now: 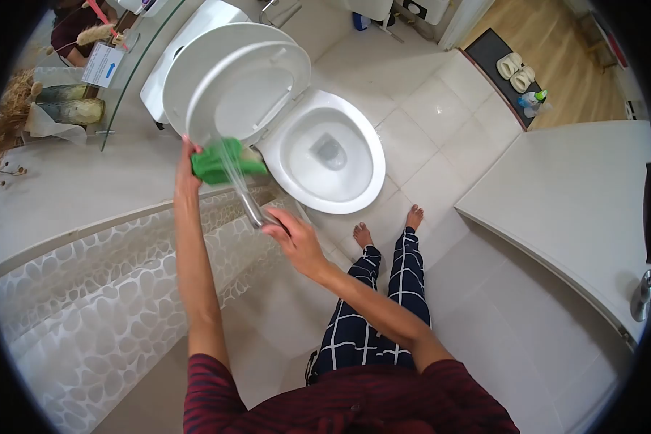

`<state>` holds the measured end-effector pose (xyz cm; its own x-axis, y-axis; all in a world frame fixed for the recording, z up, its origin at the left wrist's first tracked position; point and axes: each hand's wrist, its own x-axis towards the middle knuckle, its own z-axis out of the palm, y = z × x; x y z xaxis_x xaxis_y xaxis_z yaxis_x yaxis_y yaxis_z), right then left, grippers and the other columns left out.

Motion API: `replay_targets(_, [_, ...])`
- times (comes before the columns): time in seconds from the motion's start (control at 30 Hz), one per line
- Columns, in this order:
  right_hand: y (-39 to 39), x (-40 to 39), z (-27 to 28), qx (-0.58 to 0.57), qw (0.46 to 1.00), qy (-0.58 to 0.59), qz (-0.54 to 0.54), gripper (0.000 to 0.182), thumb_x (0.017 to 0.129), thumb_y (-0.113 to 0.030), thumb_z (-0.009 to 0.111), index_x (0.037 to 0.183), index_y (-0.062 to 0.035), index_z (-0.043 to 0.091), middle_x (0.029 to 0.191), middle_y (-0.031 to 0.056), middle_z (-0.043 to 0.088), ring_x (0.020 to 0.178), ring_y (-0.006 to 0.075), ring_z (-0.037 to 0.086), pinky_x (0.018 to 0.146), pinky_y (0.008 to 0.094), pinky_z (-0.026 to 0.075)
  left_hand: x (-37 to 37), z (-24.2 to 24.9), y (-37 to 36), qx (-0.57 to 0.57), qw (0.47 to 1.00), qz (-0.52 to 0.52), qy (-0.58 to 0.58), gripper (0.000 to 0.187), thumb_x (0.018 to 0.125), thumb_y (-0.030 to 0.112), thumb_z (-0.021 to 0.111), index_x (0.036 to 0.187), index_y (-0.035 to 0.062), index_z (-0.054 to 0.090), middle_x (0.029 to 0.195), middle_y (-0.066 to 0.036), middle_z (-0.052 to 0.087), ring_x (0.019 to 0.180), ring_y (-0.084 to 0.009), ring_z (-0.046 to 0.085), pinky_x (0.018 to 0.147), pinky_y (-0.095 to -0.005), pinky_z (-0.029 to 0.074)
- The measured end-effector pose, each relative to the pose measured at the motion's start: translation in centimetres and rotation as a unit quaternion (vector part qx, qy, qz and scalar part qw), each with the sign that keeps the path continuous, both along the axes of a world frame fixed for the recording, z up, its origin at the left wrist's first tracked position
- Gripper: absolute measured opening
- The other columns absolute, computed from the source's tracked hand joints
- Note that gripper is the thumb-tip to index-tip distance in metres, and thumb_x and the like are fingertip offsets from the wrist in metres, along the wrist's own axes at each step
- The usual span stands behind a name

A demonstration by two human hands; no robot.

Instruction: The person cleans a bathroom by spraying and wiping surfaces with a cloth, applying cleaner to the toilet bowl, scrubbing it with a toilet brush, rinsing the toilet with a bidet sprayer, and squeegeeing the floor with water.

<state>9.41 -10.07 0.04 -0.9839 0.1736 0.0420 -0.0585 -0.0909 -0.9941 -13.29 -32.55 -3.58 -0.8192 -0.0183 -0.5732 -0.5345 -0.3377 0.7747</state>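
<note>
A green cloth point(220, 163), partly blurred, hangs from my left hand point(188, 165), whose fingers are closed on it beside the raised toilet lid point(228, 83). My right hand point(293, 241) is wrapped round the handle of a silver sprayer point(251, 210). Its head points up and left, and blurred streaks of water run from it onto the cloth. Just beyond my hands stands the white toilet point(369, 155), with lid and seat up and some water in the bowl.
A patterned shower curtain point(123, 289) hangs at the left. The glass shelf point(134, 72) at upper left holds a bottle and dried flowers. On the right is a white door point(571, 195); slippers point(515, 71) and a spray bottle lie on a dark mat point(484, 54).
</note>
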Motion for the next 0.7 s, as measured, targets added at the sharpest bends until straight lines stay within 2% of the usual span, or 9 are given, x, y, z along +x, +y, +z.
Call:
replay_targets(0.1, [-0.7,-3.7,0.7,-0.049,0.998,0.011,-0.027,0.034,0.084,-0.029,0.055,0.106,-0.0030,0.052,0.087,0.0127,0.060,0.076,0.0245,0.058,0.066,0.0309,0.045,-3.2,1.0,0.1,-0.134,0.988,0.028,0.077,0.028,0.081,0.033,0.060,0.081,0.0046,0.057,0.065,0.000,0.049,0.058,-0.0102,0.047,0.054,-0.0241,0.042])
replay_targets(0.2, [1.7,-6.6,1.7,-0.182,0.964,-0.166,-0.104,0.037,0.087,-0.034,0.051,0.106,-0.0023,0.052,0.082,0.0069,0.062,0.074,0.0145,0.057,0.066,0.0270,0.045,-2.9,1.3,-0.7,-0.192,0.974,0.055,0.104,0.026,0.080,0.024,0.062,0.091,0.0017,0.058,0.066,0.000,0.049,0.059,-0.0095,0.046,0.054,-0.0233,0.040])
replay_targets(0.23, [2.5,-6.9,1.3,-0.218,0.962,-0.124,-0.113,0.036,0.087,-0.033,0.050,0.105,-0.0017,0.054,0.076,0.0054,0.060,0.067,0.0130,0.055,0.063,0.0249,0.044,-2.4,1.4,-1.2,-0.203,0.971,0.070,0.103,0.026,0.080,0.022,0.062,0.094,0.0010,0.058,0.066,0.000,0.048,0.059,-0.0092,0.046,0.054,-0.0231,0.039])
replay_targets(0.3, [1.9,-6.4,1.6,-0.120,0.989,0.016,-0.086,0.040,0.087,-0.036,0.049,0.106,-0.0017,0.053,0.069,0.0024,0.056,0.060,0.0092,0.048,0.058,0.0215,0.041,0.2,2.1,-0.8,-0.236,0.963,0.081,0.107,0.026,0.080,0.019,0.062,0.097,0.0007,0.057,0.067,0.001,0.048,0.060,-0.0085,0.045,0.054,-0.0225,0.039])
replay_targets(0.4, [2.2,-7.0,1.8,-0.068,0.988,0.006,-0.135,0.044,0.087,-0.039,0.049,0.109,-0.0008,0.052,0.067,0.0021,0.055,0.059,0.0089,0.048,0.057,0.0217,0.041,5.1,1.7,-1.2,-0.223,0.966,0.090,0.095,0.029,0.080,0.017,0.062,0.103,0.0006,0.056,0.068,0.001,0.048,0.062,-0.0072,0.045,0.055,-0.0212,0.038])
replay_targets(0.43, [3.4,-8.0,2.2,-0.159,0.977,-0.061,-0.125,0.043,0.086,-0.037,0.051,0.109,-0.0004,0.052,0.074,0.0051,0.059,0.064,0.0118,0.053,0.060,0.0252,0.044,7.0,1.2,-1.7,-0.208,0.970,0.095,0.085,0.030,0.080,0.017,0.062,0.105,0.0006,0.056,0.068,0.001,0.048,0.062,-0.0068,0.044,0.055,-0.0207,0.038])
replay_targets(0.5, [3.1,-8.3,2.1,-0.191,0.977,-0.034,-0.083,0.041,0.086,-0.036,0.051,0.106,-0.0009,0.053,0.077,0.0071,0.059,0.064,0.0147,0.054,0.060,0.0288,0.044,10.7,0.0,-2.5,-0.201,0.974,0.089,0.053,0.032,0.080,0.016,0.061,0.108,0.0004,0.054,0.068,0.001,0.048,0.063,-0.0063,0.044,0.057,-0.0197,0.037])
replay_targets(0.6, [2.0,-6.1,2.0,0.019,0.987,0.142,0.072,0.034,0.084,-0.029,0.054,0.107,-0.0029,0.054,0.078,0.0094,0.058,0.065,0.0155,0.054,0.061,0.0265,0.044,15.4,-2.5,-3.4,-0.188,0.977,0.097,0.013,0.033,0.080,0.015,0.061,0.109,0.0001,0.054,0.068,0.002,0.048,0.064,-0.0059,0.044,0.058,-0.0188,0.037])
replay_targets(0.7, [1.4,-2.9,-2.0,0.000,0.996,-0.050,0.071,0.032,0.085,-0.027,0.053,0.105,-0.0022,0.055,0.075,0.0064,0.058,0.067,0.0144,0.054,0.063,0.0260,0.044,19.4,-4.2,-4.7,-0.225,0.968,0.110,-0.006,0.028,0.080,0.015,0.060,0.104,0.0001,0.057,0.068,0.002,0.049,0.064,-0.0060,0.044,0.059,-0.0188,0.036])
